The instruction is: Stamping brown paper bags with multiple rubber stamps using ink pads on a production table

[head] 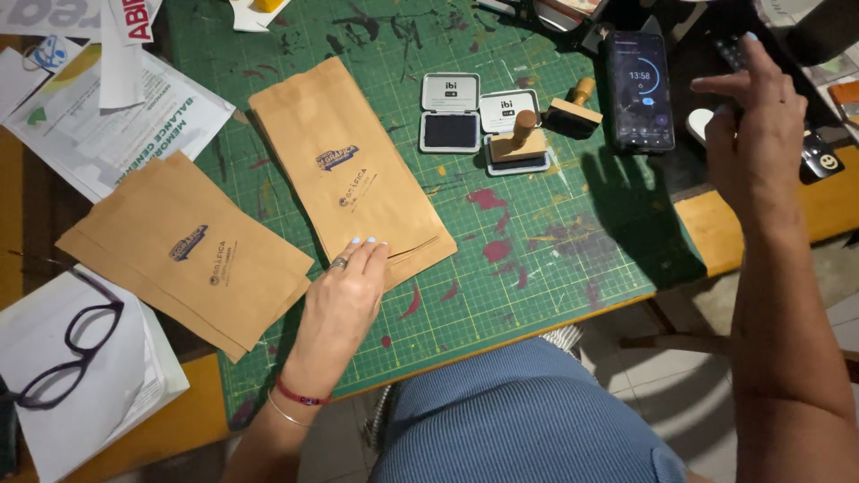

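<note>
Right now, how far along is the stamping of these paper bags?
Done: both brown bags, and, carry blue stamps. In hand: left hand rests on the nearer-centre bag; right hand hovers by the phone. Left: wooden stamp sits on the ink pad, unused.

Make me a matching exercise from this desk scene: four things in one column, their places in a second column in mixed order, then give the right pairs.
Things
1. left hand
2. right hand
3. glasses
4. open ink pad

Places
A. on white paper at the near left corner of the desk
B. raised at the far right, next to the phone
C. fingertips on the near end of the middle paper bag
D. on the green cutting mat, left of the wooden stamps

Pairs: 1-C, 2-B, 3-A, 4-D
</note>
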